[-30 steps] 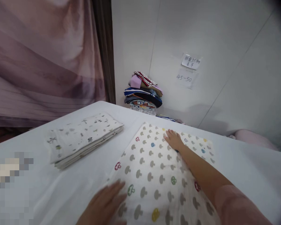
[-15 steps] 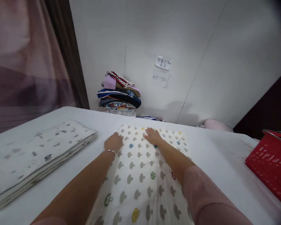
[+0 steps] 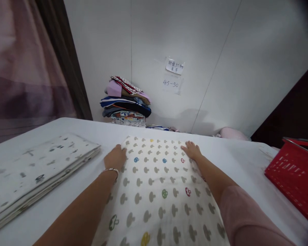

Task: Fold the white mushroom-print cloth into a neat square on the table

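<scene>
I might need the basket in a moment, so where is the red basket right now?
In the head view, the red basket is at the far right, beside the white table.

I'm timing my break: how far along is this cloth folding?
The speckled cloth looks done, lying in layers at the left. In hand is the mushroom-print cloth, left hand and right hand at its far corners. It lies spread out, so folding probably remains.

The right hand (image 3: 192,150) has moved to the far right corner of the cloth (image 3: 157,176).
</scene>
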Tool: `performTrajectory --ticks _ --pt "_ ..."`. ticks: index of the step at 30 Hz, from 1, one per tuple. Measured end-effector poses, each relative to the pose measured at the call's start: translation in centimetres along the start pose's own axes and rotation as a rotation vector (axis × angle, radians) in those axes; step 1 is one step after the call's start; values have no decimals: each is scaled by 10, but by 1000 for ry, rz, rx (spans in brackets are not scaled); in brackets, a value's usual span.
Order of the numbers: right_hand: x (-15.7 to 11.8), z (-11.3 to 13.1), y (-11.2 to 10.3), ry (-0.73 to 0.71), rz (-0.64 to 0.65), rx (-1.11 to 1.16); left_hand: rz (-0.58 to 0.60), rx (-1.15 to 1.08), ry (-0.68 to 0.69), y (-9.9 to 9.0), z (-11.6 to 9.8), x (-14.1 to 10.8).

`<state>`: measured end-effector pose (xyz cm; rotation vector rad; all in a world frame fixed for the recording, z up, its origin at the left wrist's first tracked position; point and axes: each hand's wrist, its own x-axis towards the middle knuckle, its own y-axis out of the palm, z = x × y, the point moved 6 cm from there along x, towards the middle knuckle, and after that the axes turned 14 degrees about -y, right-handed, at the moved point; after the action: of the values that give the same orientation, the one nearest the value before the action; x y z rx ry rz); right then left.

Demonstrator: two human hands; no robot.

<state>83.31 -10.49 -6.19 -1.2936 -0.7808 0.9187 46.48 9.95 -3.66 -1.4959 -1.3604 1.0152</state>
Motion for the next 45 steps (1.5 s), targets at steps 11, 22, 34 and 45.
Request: performTrajectory --ticks 11,22,34,45 --pt "-35 13 2 -78 12 -31 28 -20 -21 -2 -1 -2" --pt "-107 6 -3 -183 -6 72 -52 83 518 -17 14 -79" --pt "-177 57 6 -266 19 24 -2 138 724 -2 44 -152" --pt "-287 69 5 -184 -4 86 133 71 889 -22 109 -254"
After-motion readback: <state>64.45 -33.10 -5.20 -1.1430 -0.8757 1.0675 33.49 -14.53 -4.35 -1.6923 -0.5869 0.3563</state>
